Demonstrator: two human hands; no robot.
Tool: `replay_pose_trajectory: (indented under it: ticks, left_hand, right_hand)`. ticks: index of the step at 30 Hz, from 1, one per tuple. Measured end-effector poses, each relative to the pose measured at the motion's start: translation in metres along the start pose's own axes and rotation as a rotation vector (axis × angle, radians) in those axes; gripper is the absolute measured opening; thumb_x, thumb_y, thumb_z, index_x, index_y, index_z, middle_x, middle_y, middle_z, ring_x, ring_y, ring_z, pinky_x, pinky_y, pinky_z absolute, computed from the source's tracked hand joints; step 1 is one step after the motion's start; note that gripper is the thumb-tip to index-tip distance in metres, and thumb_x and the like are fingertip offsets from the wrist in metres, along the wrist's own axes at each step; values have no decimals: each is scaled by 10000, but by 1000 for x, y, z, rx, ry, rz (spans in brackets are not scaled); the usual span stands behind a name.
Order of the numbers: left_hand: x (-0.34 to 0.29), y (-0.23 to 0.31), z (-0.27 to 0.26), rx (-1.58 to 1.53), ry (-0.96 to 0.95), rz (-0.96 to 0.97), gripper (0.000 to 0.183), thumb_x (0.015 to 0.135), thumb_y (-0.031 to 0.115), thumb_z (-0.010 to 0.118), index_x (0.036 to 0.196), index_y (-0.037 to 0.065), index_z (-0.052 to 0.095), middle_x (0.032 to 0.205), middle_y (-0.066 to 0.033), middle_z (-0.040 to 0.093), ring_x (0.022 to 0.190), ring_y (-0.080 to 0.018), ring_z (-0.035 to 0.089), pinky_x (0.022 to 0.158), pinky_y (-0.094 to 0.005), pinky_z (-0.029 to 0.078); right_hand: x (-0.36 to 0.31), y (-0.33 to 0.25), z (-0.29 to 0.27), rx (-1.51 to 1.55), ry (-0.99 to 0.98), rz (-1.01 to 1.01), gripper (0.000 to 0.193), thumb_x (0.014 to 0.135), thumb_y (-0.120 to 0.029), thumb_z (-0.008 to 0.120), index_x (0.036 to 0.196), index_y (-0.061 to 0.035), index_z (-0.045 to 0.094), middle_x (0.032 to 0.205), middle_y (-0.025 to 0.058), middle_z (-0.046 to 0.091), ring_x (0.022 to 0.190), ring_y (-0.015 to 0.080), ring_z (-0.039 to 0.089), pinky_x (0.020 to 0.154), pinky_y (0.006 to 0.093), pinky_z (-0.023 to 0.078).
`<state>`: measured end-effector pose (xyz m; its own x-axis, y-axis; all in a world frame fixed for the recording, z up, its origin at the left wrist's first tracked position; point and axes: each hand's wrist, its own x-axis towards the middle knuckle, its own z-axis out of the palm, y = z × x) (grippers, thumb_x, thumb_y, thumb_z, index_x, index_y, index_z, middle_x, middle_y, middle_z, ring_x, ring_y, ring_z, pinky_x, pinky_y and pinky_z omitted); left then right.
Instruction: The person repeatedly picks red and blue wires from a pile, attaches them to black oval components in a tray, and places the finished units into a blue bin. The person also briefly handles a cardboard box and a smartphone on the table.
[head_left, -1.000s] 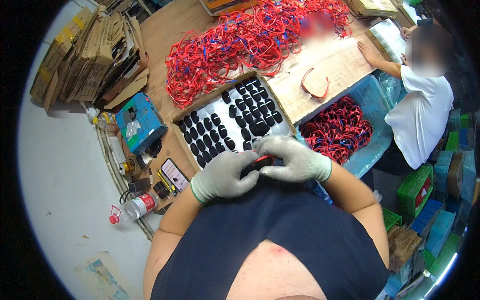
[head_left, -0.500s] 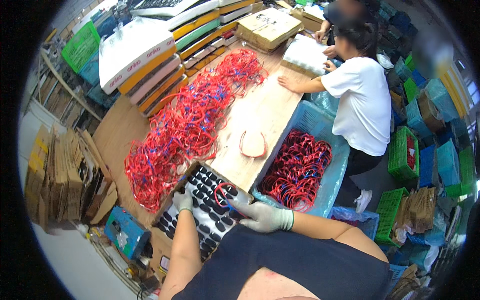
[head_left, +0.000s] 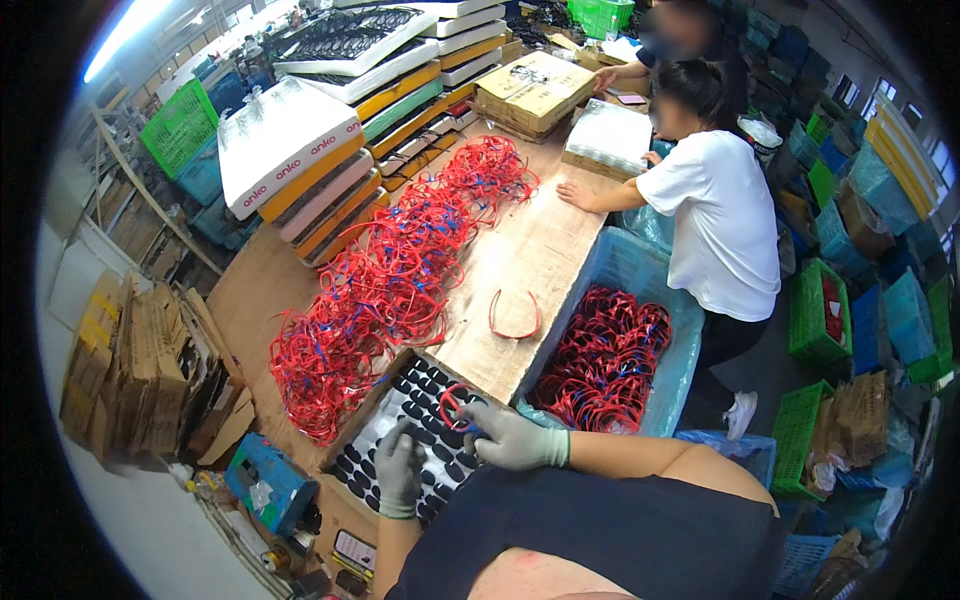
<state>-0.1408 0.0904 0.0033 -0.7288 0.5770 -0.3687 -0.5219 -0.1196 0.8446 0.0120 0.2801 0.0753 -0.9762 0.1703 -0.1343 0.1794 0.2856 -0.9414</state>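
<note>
Head view – red hoop pile (head_left: 400, 270) beside tray (head_left: 420, 420) – blue bin (head_left: 640, 270) right

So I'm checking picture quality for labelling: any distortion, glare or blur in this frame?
Head view: fisheye bends the wooden table edges and leaves a black rim; a bright glare streak sits at top left; the co-worker's face is blurred; the gloved left hand and right hand look sharp.

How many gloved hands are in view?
2. The left hand rests on the tray of black pieces; the right hand holds a red headband over that tray. The co-worker's hands look bare.
</note>
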Motion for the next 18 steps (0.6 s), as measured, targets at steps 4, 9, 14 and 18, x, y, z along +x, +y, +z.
replay_pose_trajectory:
  ticks: [4,9,14,18]
  left_hand:
    - [-32,20,6,169,-231,77,265,904,78,679,1118,19,535,890,-81,653,614,-106,564,511,-223,447]
    - [-55,36,11,283,-190,167,295,896,49,691,1144,21,533,898,-77,657,700,-134,610,617,-253,509]
    - [-61,22,-8,-285,-217,-29,268,963,113,601,1207,15,549,939,-43,645,740,-112,611,680,-264,524]
    - [-69,23,-19,-344,-324,-99,299,960,176,603,1205,8,565,969,-61,660,745,-102,622,684,-256,534]
  right_hand:
    - [8,-2,26,-106,-96,-158,376,880,-137,549,1242,-40,520,912,193,661,835,322,669,757,408,516]
    - [12,-7,38,48,-92,-146,220,954,-196,576,1072,-12,601,857,82,689,783,136,666,731,315,537]
    - [12,-13,49,308,-217,-101,260,964,-181,585,1135,14,601,898,66,681,829,123,645,772,294,531]
    - [10,-22,55,411,-306,-148,282,967,-163,584,1160,42,595,929,71,676,849,129,646,788,293,528]
